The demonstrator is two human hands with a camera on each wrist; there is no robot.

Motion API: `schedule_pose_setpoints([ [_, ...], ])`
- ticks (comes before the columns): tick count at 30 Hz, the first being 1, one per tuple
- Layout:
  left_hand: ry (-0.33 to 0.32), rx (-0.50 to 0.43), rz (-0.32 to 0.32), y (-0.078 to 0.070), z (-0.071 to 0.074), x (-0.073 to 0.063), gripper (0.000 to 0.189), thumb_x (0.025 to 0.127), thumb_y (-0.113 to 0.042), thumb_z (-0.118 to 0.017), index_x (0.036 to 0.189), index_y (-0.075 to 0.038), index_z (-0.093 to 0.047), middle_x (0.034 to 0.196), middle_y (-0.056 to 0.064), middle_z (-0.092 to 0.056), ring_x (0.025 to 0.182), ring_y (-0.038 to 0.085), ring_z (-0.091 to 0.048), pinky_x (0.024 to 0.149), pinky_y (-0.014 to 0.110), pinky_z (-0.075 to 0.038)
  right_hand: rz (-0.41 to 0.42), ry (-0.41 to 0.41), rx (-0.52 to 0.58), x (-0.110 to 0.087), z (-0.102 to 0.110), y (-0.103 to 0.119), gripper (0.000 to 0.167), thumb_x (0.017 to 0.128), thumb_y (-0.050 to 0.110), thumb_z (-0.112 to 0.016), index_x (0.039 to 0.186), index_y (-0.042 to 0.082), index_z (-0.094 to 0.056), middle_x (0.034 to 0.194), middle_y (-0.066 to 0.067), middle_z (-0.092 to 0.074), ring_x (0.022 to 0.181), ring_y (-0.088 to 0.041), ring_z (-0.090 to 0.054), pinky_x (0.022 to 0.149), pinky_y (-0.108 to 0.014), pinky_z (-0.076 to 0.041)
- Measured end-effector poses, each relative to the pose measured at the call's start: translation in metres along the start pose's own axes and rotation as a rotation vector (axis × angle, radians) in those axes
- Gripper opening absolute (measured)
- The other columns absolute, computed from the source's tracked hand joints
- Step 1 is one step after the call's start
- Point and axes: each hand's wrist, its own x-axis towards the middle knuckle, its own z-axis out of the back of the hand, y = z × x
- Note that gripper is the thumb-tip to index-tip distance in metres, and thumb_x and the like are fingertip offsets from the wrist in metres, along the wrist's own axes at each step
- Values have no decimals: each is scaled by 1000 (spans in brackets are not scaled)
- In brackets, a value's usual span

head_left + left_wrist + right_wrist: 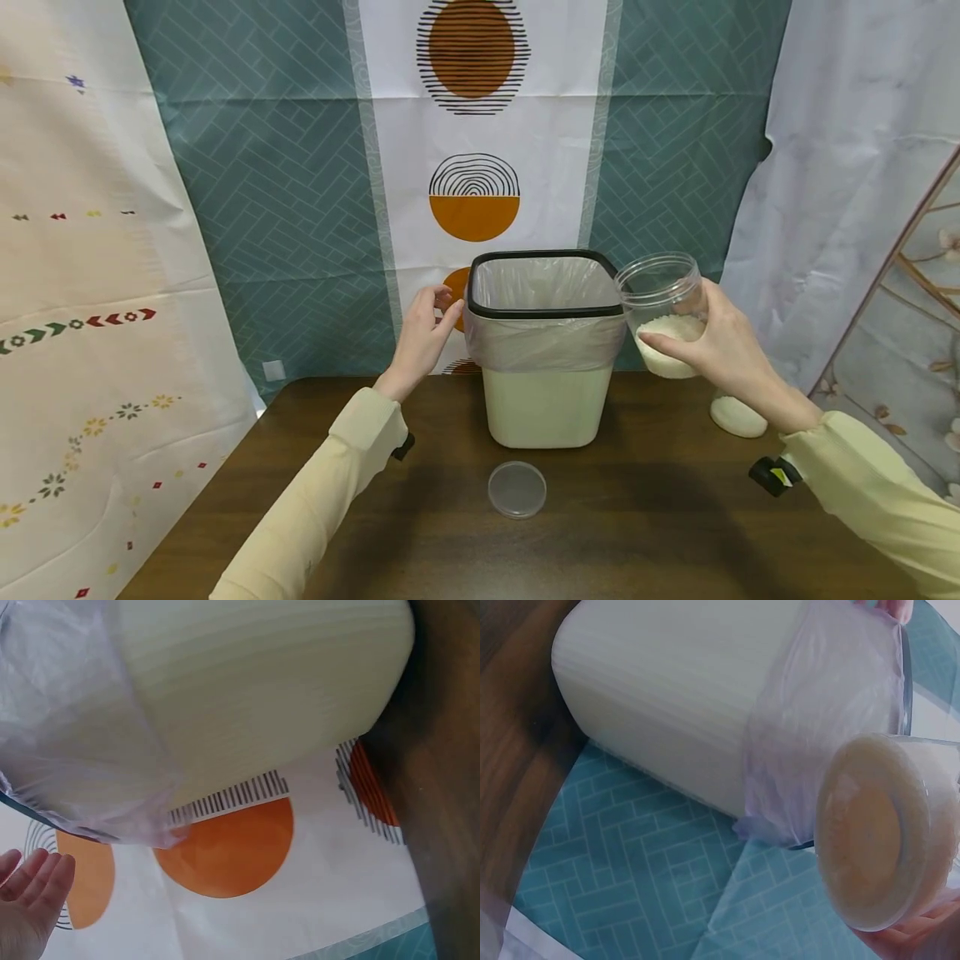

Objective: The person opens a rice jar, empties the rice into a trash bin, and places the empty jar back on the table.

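A teal hanging cloth [262,167] with a white central strip of orange and black circle prints [472,200] covers the back. Before it spreads the dark brown wooden worktop [637,533]. On this, towards its far edge, stands an upright pale cream square-sided bin [543,408] with a black rim [546,313]; a translucent plastic liner [547,346] lines it and folds down outside. The person's left hand [420,337] is just beside the rim's left side, its fingers loosely extended and holding nothing. The right hand [731,350] has its fingers wrapped round a clear round plastic jar [660,292], lidless and tilted towards the bin, its mouth close by the right rim; white grains [678,329] lie in its lower part. A white rounded object [738,417], partly hidden by the right arm, rests on the worktop. A clear round flat disc [517,489] lies in front of the bin.
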Motion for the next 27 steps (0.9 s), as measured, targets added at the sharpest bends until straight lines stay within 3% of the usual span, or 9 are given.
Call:
schedule_pose_setpoints([
  [7,53,31,66,-8,-2,21,45,95,-31,-47,124,4,-44,115,16,-49,106,29,-46,88,37,-38,-8,-2,-2,6,0,-1,81,69,35,-78,129,2,-35,109,-14,-49,103,-32,-45,82,-47,-32],
  [10,78,1,110,-10,-3,28,49,95,-33,-45,127,5,-42,120,18,-47,110,31,-44,92,37,-36,-8,-8,-9,9,0,0,80,69,35,-78,127,2,-36,108,-13,-49,103,-31,-45,82,-47,-32],
  [15,94,-28,163,-8,-7,35,49,96,-30,-45,129,6,-41,125,19,-45,114,31,-42,94,38,-34,-20,-2,-17,11,-1,1,78,69,36,-78,125,1,-37,108,-14,-48,102,-32,-44,81,-47,-31],
  [23,137,2,213,-8,-15,46,49,96,-31,-43,131,3,-41,129,16,-44,118,25,-39,96,34,-30,-16,-7,-21,14,0,-2,77,70,34,-77,125,0,-36,106,-17,-48,100,-33,-44,79,-48,-32],
  [27,174,46,221,-12,-19,55,43,97,-31,-40,125,1,-48,122,14,-49,113,24,-43,93,35,-33,-24,-10,-36,17,0,-2,75,70,36,-77,123,0,-37,106,-18,-48,99,-34,-44,79,-48,-32],
])
